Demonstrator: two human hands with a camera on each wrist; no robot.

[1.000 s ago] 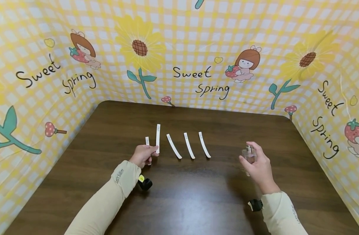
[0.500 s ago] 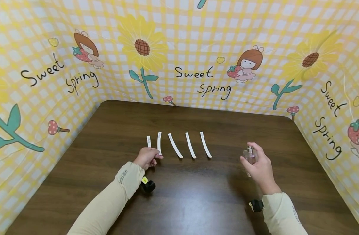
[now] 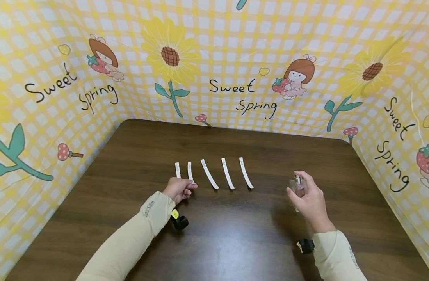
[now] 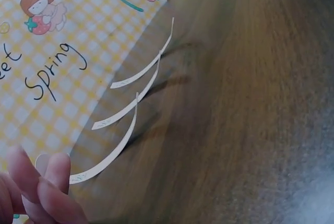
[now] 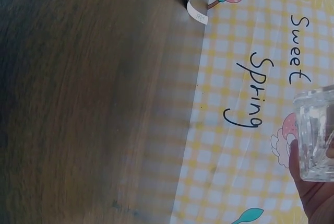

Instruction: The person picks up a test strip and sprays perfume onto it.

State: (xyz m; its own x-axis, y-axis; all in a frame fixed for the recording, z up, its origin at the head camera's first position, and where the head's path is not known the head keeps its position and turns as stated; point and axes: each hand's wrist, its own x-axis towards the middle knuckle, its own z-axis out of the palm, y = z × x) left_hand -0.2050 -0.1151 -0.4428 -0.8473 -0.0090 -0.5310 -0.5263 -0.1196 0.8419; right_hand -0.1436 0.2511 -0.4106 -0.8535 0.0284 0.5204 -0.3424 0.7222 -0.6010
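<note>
Several white paper strips lie in a row on the dark wooden table (image 3: 235, 234). My left hand (image 3: 182, 189) pinches the near end of the second strip from the left (image 3: 190, 171), which lies low on the table beside the first strip (image 3: 177, 169). Three curved strips (image 4: 125, 135) arc off the wood in the left wrist view, just past my fingertips (image 4: 49, 182). My right hand (image 3: 310, 201) grips a small clear glass spray bottle (image 3: 298, 185), upright above the table at the right. The bottle's glass base (image 5: 315, 135) shows in the right wrist view.
A yellow checked backdrop (image 3: 232, 58) with sunflowers and "Sweet Spring" lettering walls in the table at the back and both sides. Black wrist mounts (image 3: 180, 222) hang under my sleeves. A strip end (image 5: 195, 4) curls up at the table's far edge in the right wrist view.
The strip in my left hand stood raised a second ago and has come down flat beside its neighbours. My left hand has slid slightly towards me. The right hand and bottle have stayed put.
</note>
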